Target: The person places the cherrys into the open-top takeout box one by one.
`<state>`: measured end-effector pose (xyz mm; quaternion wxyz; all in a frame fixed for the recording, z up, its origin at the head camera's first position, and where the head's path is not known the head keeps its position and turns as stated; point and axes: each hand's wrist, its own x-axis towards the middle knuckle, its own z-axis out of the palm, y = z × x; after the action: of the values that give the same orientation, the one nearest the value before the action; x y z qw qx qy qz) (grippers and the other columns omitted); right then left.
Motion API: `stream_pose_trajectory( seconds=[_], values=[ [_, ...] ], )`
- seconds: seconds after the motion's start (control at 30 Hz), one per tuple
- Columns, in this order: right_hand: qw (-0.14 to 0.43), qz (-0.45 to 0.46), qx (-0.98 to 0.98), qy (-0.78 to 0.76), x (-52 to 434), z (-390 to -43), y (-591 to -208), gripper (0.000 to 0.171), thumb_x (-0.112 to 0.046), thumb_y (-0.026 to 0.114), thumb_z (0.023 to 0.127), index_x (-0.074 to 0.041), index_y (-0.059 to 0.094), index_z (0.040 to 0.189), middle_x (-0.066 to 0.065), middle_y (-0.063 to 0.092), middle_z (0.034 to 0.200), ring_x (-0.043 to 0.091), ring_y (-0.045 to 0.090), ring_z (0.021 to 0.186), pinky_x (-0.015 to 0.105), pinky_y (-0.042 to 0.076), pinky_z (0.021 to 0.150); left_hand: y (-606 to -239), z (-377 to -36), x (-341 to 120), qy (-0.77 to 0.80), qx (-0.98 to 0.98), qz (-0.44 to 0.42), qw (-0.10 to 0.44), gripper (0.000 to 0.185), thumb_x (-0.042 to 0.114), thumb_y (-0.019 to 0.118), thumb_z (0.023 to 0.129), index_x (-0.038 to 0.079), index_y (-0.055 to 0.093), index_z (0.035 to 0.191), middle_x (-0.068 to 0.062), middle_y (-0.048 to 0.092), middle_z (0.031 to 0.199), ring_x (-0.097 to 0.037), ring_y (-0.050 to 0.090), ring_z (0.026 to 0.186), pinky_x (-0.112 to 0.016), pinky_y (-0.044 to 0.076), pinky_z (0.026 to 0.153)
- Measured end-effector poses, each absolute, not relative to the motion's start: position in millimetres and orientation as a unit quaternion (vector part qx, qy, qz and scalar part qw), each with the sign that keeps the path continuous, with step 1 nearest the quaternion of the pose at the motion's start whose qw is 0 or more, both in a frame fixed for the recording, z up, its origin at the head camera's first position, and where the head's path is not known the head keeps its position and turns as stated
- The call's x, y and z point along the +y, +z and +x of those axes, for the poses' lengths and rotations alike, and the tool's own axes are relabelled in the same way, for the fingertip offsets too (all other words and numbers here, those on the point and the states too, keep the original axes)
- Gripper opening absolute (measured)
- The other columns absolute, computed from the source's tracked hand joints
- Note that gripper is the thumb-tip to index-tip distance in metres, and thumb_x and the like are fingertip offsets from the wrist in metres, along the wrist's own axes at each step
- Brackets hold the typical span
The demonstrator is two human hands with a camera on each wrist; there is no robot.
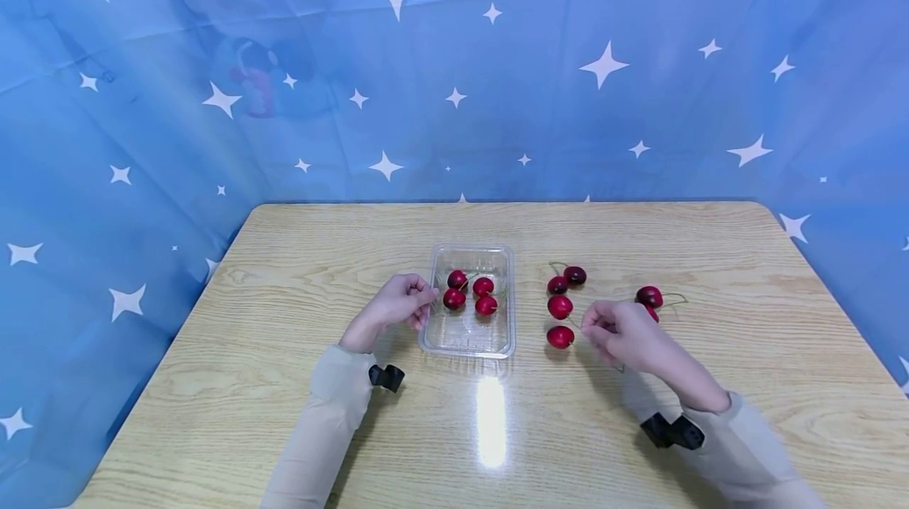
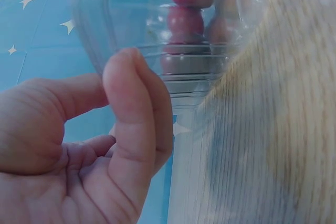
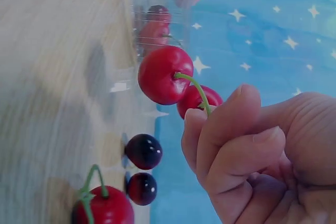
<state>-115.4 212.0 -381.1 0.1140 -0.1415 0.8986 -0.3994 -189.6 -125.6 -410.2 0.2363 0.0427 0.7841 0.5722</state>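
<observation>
My left hand (image 1: 399,302) pinches the left rim of a clear plastic container (image 1: 465,345) between thumb and fingers. Several red cherries (image 1: 454,299) lie inside it, blurred through the wall in the left wrist view. To the right of the container, my right hand (image 1: 625,333) pinches the green stem of a red cherry (image 3: 165,74), whose fruit is off the fingers. A second red cherry (image 3: 199,100) shows right behind the fingertips; whether its stem is held too, I cannot tell.
Two dark cherries (image 1: 575,275) sit side by side beyond the right hand. More cherries (image 1: 649,297) lie to its right, partly covered by the hand. The wooden table (image 1: 284,383) ends at a blue star-patterned cloth (image 1: 312,35).
</observation>
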Motion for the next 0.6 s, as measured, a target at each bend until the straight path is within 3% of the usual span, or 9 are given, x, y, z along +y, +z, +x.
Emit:
stream_pose_trajectory(
  seconds=[0.33,0.6],
  values=[
    [0.122,-0.136,0.887,-0.424,205,-121,-370,0.008,0.005,0.050,0.093,0.003,0.056,0.086,0.002,0.050,0.058,0.013,0.049,0.046,0.022,0.040,0.039,-382,-178,-123,0.568,0.784,0.050,0.247,0.014,0.006,0.050,0.097,-0.006,0.051,0.089,-0.005,0.053,0.061,-0.010,0.054,0.048,-0.020,0.051,0.048],
    [0.126,-0.128,0.887,-0.426,195,-125,-364,0.008,0.001,0.051,0.094,0.002,0.056,0.087,0.002,0.051,0.059,0.016,0.050,0.048,0.022,0.038,0.039,-408,-190,-127,0.565,0.786,0.047,0.245,0.017,0.010,0.051,0.097,-0.005,0.052,0.090,-0.004,0.053,0.061,-0.011,0.054,0.048,-0.022,0.051,0.046]
  ],
)
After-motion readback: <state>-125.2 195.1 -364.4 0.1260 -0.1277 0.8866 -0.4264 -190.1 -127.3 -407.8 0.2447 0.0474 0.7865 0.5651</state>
